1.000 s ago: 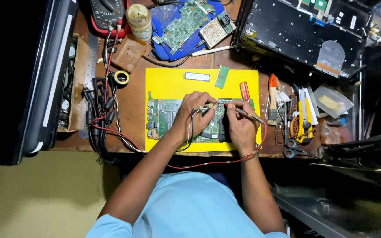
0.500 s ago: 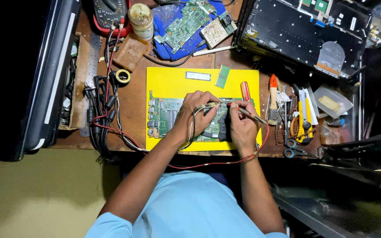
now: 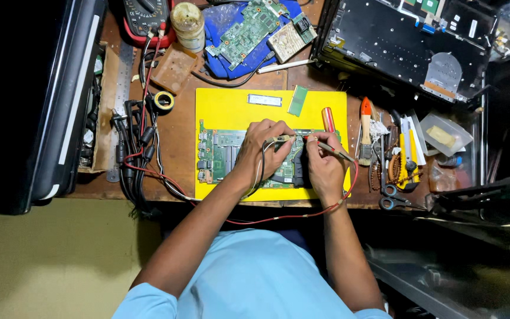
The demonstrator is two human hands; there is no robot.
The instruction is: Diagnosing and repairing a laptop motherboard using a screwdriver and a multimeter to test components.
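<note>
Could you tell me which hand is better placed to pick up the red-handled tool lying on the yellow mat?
Probably the right hand. It holds the red-wired probe just below the red-handled tool, while the left hand sits farther left over the circuit board with the black-wired probe. Either hand must first free its grip.

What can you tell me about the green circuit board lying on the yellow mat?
The circuit board is green, rectangular and flat, lying on the yellow mat near the desk's front edge. Small silvery parts and slots crowd its surface, with connectors along its left edge. The left hand and right hand rest over its right half, hiding that part; each holds a thin probe angled toward it. A dark patch shows between the hands.
</note>
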